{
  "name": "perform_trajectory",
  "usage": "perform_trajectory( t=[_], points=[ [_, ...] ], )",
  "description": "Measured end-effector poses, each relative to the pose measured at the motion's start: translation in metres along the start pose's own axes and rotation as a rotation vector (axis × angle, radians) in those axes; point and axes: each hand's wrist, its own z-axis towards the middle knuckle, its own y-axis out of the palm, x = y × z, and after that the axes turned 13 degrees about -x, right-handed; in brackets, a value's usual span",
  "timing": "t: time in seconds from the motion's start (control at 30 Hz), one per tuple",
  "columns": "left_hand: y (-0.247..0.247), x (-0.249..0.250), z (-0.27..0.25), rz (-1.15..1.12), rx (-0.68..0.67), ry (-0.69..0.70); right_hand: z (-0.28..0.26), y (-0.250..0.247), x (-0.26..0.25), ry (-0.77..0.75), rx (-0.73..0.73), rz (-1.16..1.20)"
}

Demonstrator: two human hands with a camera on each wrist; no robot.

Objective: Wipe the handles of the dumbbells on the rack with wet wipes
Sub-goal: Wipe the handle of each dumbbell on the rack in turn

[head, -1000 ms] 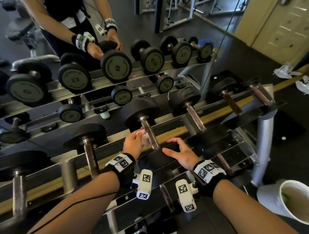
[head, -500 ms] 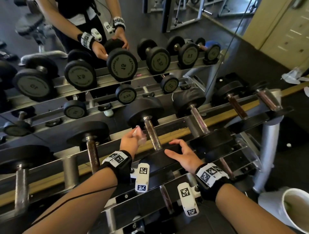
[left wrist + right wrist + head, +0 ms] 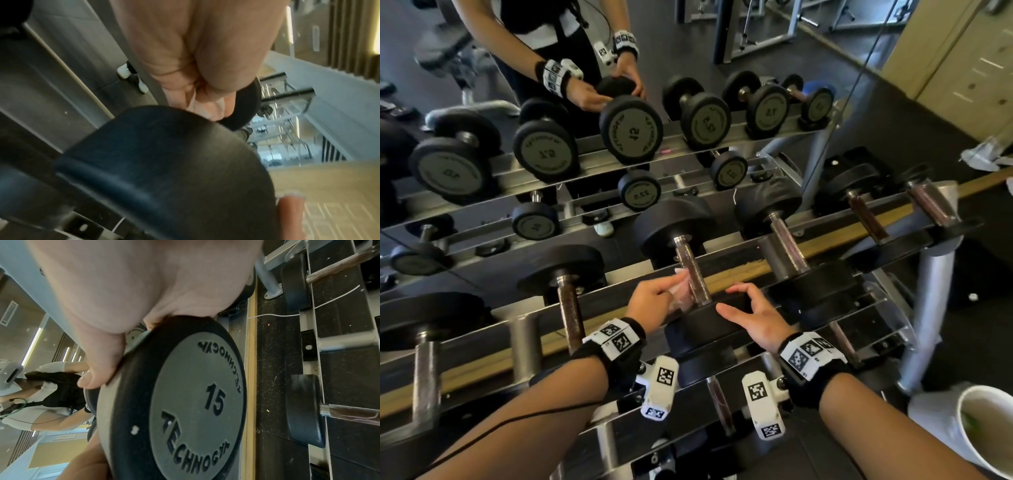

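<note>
Head view: left hand (image 3: 650, 301) pinches a crumpled white wet wipe (image 3: 681, 295) against the steel handle (image 3: 693, 274) of the black 15 dumbbell (image 3: 702, 329). Right hand (image 3: 753, 313), fingers relaxed, steadies its near head. Wiping is underway, I judge; next, rub along the bar.

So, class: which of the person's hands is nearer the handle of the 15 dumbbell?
Left. The left hand presses a wet wipe against the handle; the right hand rests on the near head.

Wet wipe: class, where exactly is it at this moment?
In the head view, the wet wipe is pinched in the left hand, against the left side of the dumbbell handle, near the front weight.
</note>
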Motion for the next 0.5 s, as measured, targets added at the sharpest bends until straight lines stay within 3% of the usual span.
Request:
perform_trajectory(
  t=[0.07,0.13,0.3,0.5],
  points=[
    [-0.007,0.003,0.011,-0.136,0.15,-0.037,-0.001,0.0,-0.001,0.005,-0.001,-0.011],
    [-0.006,0.005,0.021,-0.171,0.206,-0.063,-0.001,0.0,-0.001,0.012,-0.006,-0.004],
    [0.019,-0.001,0.023,-0.249,0.097,-0.04,-0.001,0.0,-0.002,0.026,0.002,0.006],
    [0.012,-0.008,0.009,-0.227,0.038,-0.049,-0.001,-0.001,-0.007,0.056,-0.003,0.01]
  ],
)
